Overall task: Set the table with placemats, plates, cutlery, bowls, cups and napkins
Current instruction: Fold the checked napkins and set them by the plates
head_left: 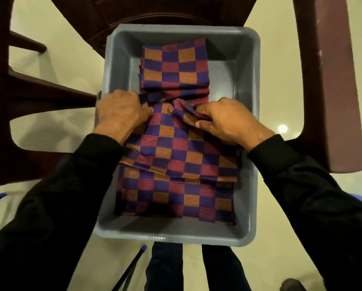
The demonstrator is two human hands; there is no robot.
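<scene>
While both black-sleeved arms reach down into the grey tub (pixel 247 127), the left hand (pixel 119 111) lies knuckles-up on the top checkered cloth (pixel 167 141), fingers curled over its far left corner. The right hand (pixel 228 120) pinches a bunched fold of that same cloth between thumb and fingers. A second folded stack (pixel 173 68) sits further back in the tub, near dark brown chairs (pixel 335 80).
</scene>
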